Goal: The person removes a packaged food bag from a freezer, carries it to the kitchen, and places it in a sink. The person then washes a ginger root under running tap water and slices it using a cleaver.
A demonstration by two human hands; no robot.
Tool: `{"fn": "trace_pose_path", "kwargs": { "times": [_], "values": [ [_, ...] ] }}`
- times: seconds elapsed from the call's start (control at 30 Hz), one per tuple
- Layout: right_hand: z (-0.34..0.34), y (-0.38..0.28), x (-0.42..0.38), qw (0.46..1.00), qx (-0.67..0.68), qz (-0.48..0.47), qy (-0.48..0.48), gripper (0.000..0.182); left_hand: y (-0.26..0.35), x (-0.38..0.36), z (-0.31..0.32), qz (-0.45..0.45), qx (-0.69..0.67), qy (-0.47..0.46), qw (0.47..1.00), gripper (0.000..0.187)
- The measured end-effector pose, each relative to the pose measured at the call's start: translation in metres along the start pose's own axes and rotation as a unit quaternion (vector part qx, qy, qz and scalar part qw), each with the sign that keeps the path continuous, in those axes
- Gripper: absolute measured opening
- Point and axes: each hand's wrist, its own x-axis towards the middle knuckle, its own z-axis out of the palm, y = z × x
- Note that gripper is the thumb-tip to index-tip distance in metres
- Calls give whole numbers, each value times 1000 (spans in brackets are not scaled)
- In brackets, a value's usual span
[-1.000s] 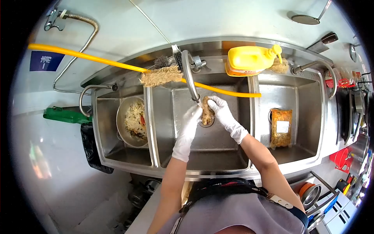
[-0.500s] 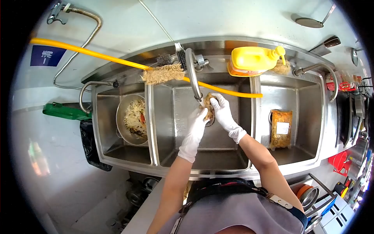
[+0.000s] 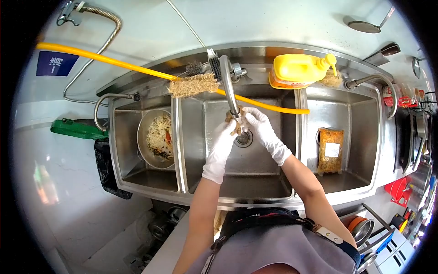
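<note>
Both of my hands wear white gloves and meet beneath the middle tap (image 3: 226, 84), over the middle sink (image 3: 255, 164). Pinched in my left hand (image 3: 223, 141) is a brown, lumpy, rough-looking piece (image 3: 237, 129); its exact kind I cannot make out. My right hand (image 3: 262, 128) closes on the upper right side of the same piece, fingers bent in under the spout. Water seems to run from the tap onto it. Just below the fingers, the round drain (image 3: 243, 139) shows in the sink floor.
A pot of food scraps (image 3: 143, 137) stands in the left sink. A bagged orange-brown food pack (image 3: 331, 150) lies in the right one. Behind are a yellow jug (image 3: 296, 71), a fibre brush head (image 3: 194, 86) and a yellow hose or pole (image 3: 269, 106) crossing the middle sink.
My left hand has shifted up and left with the brown piece, and the right hand has moved slightly. The piece is now under the spout, uncovering the drain.
</note>
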Motion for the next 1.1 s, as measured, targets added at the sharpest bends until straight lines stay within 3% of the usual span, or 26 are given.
{"fn": "trace_pose_path", "kwargs": {
  "times": [0.1,0.13,0.2,0.23,0.37,0.47,0.57,0.67,0.7,0.8,0.9,0.97,1.07,1.1],
  "values": [
    [4,-1,-10,991,-132,24,11,21,19,-7,21,-1,-84,86,993,21],
    [7,-4,-17,984,-172,43,9,21,14,-5,19,-19,-115,75,990,20],
    [19,8,-22,975,-217,-15,47,15,-4,5,8,-56,-174,49,982,19],
    [26,9,-23,972,-218,-31,86,12,-12,7,6,-26,-191,9,981,19],
    [28,10,-28,922,-346,-97,142,11,-18,7,11,-19,-236,69,969,18],
    [18,25,-21,915,-341,-150,155,17,-7,-3,25,-16,-232,56,971,19],
    [17,12,-18,983,-136,-29,122,18,-13,1,25,0,-227,55,972,26],
    [14,0,-22,993,81,61,64,16,-7,2,9,-19,-201,-160,966,26],
    [15,0,-21,990,125,48,35,13,-4,-1,16,-29,-175,-84,980,34],
    [19,-2,-27,999,29,17,19,11,-5,6,1,-34,-209,-155,965,27],
    [20,5,-31,963,-258,-41,63,14,-11,4,16,-28,-220,77,972,20],
    [24,0,-35,925,-365,-51,88,19,-3,-3,25,-34,-219,64,973,17],
    [22,5,-35,859,-425,-283,51,22,11,-8,36,-37,-202,74,976,15],
    [22,3,-37,875,-421,-237,43,26,13,-9,37,-38,-192,83,977,15]
  ]
}}
